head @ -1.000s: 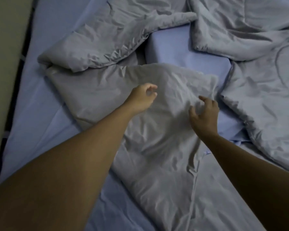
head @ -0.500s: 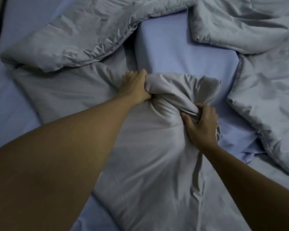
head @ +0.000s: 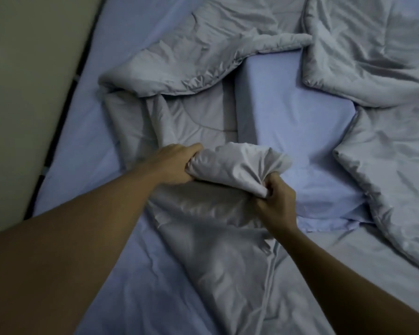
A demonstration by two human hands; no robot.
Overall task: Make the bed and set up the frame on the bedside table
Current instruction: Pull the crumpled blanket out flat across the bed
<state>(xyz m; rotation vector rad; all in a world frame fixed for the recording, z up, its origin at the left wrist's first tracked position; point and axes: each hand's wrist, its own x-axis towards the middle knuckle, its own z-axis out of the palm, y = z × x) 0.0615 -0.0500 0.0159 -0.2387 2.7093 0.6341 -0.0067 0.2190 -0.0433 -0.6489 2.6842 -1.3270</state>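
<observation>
A crumpled grey duvet (head: 203, 59) lies spread in folds over a light blue bedsheet (head: 288, 117). My left hand (head: 177, 165) is closed on a bunched edge of the duvet (head: 232, 165) in the middle of the bed. My right hand (head: 276, 201) grips the same bunch at its right end, fingers clenched in the fabric. The gathered fold is lifted a little off the sheet between both hands. No frame or bedside table is in view.
A pale wall (head: 22, 81) runs along the bed's left side, with a dark gap (head: 56, 141) between wall and mattress. More duvet (head: 385, 165) is heaped at the right and the top right.
My hands went from open above the duvet to gripping it, and have pulled the bunched edge toward me. More bare sheet now shows beyond the bunch.
</observation>
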